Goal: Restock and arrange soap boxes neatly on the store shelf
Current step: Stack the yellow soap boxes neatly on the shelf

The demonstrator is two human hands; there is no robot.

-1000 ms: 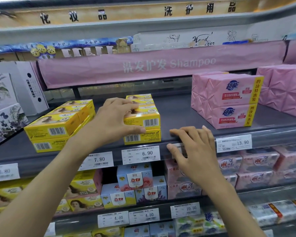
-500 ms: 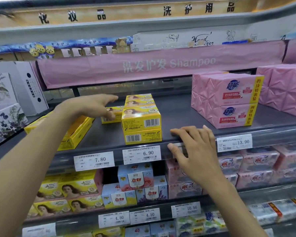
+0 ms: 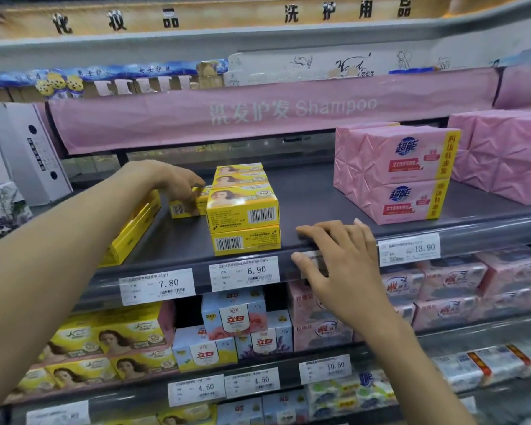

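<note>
Left hand (image 3: 172, 182) is reaching in over the upper shelf (image 3: 319, 197), fingers curled down over a single yellow soap box (image 3: 178, 209), gripping it by its top and front. That box sits on the shelf surface just left of the stack of yellow soap boxes (image 3: 242, 210), touching or very nearly touching its side; I can't tell which. The stack stands two high at the shelf's front edge, barcodes facing out, with more of the same boxes lined up behind the top one.

Right hand (image 3: 344, 259) is holding nothing. Its fingers lie fairly straight over the shelf's front lip, just right of the stack, and the thumb rests below on the price rail, covering part of a label.

Further left, a row of larger yellow boxes (image 3: 135, 228) is partly hidden behind the left forearm. Well off to the right, two pink soap packs (image 3: 393, 173) sit one on top of the other, with more pink wrapped packs (image 3: 503, 154) beyond them.

On the rail, the 7.80 tag (image 3: 157, 286), the 6.90 tag (image 3: 244, 273) right under the stack, and the 13.90 tag (image 3: 410, 248) under the pink packs. A pink Shampoo banner (image 3: 273, 111) hangs above. On the shelf below: yellow boxes with a portrait (image 3: 114, 335), blue-and-white boxes (image 3: 233, 314), pale pink packs (image 3: 442, 283).
</note>
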